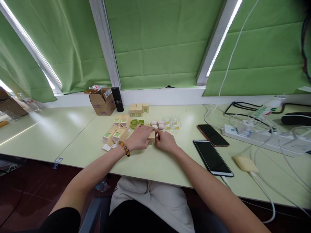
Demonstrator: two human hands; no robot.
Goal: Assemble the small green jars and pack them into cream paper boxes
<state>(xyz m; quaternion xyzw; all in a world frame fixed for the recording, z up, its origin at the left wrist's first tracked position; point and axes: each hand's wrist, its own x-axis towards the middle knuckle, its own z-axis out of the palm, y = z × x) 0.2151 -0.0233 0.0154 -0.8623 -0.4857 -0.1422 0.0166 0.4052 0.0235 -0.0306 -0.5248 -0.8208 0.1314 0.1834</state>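
A small beige cardboard box (151,139) stands on the table between my hands. My left hand (139,137), with a beaded bracelet at the wrist, is closed on its left side and top. From the right, my right hand (165,139) has its fingers curled against the same box. Just behind the hands are green pieces (137,123), pale pinkish-white rounded pieces (160,124) and clear plastic cups (171,123) with yellow spots inside. Several open beige boxes (120,133) with green labels lie left of my left hand. My fingers partly hide the held box.
Three closed beige boxes (139,110) stand farther back. Behind them to the left are a brown carton (103,103) and a black cylinder (117,99). Two phones (213,157), a yellow case (246,164), a power strip (257,139) and tangled cables lie to the right.
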